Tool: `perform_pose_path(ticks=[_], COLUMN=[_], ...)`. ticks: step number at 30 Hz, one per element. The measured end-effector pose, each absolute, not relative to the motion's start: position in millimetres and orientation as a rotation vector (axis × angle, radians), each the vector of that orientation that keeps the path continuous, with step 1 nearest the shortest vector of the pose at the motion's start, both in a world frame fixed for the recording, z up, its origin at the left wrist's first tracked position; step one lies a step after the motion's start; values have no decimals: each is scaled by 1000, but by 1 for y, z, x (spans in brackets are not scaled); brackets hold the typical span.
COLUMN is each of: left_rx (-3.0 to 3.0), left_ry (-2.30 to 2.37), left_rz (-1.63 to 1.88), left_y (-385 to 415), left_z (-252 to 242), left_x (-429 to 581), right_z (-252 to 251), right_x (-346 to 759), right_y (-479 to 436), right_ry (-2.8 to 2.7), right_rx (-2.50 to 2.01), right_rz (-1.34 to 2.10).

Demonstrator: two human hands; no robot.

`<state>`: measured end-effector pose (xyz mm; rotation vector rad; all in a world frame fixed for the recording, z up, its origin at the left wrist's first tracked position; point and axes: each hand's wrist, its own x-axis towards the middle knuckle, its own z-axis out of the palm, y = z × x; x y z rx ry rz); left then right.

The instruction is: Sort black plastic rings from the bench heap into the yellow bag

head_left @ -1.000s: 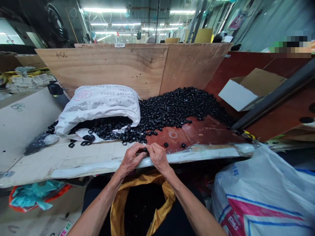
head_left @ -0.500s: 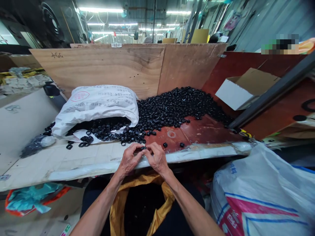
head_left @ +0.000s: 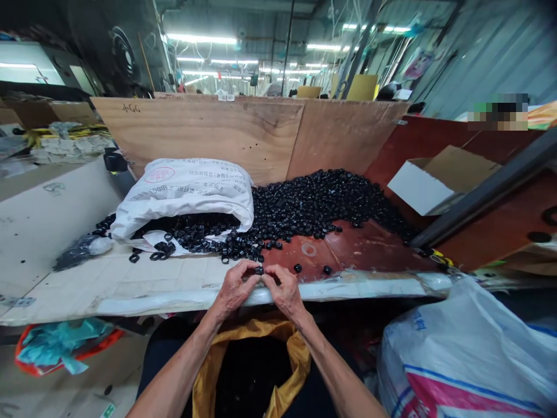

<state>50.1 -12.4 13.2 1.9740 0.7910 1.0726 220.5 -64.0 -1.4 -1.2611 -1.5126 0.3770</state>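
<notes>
Between my fingertips, just above the table's front edge, is a small black ring [head_left: 259, 270]. My left hand [head_left: 236, 287] pinches it from the left, thumb and fingers closed. From the other side my right hand [head_left: 284, 288] meets it with thumb and fingertips, also closed. Beyond my hands spreads a large heap of similar black rings [head_left: 322, 194]. More of them spill from the mouth of a white woven sack [head_left: 195, 183] lying on its side. Below my wrists, an open yellow bag [head_left: 204, 360] stands with a dark inside whose contents I cannot make out.
A plywood board [head_left: 209, 128] walls the back of the table [head_left: 169, 278]. At right are an open cardboard box [head_left: 424, 194], a slanting dark metal bar [head_left: 478, 197] and a big white sack [head_left: 439, 337]. An orange-rimmed container [head_left: 26, 361] with teal plastic sits low at left.
My view has tilted up and turned slightly left, so the scene sits lower and farther right. Both hands keep hold of the small ring, which now shows more of its side.
</notes>
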Motion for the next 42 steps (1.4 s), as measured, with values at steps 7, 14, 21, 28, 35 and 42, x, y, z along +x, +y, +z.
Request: perform_pose_path(ticks=[7,14,21,28,35,42], left_rx=[2039,2536,2433,2244,2356,2243], left_ry=[793,637,692,1480,1378,925], left_rz=[1014,1136,670,1040,1026,1163], left_y=[-48,-82,-58,23,18,3], left_z=[11,-26,8,19,7,-3], left_x=[35,12,4,67,59,40], right_z=[5,-2,-1,2,-11,2], right_x=[198,173,206,286,256,243], right_y=[-103,-136,-137,-71,-37,-39], right_ry=[-1307,-769,-1164,-1463,-1634,-1302], right_rx=[-1270,-1252,-1598,-1855,-1694,-1338], right_rz=[767,1363,1212,-12,132,865])
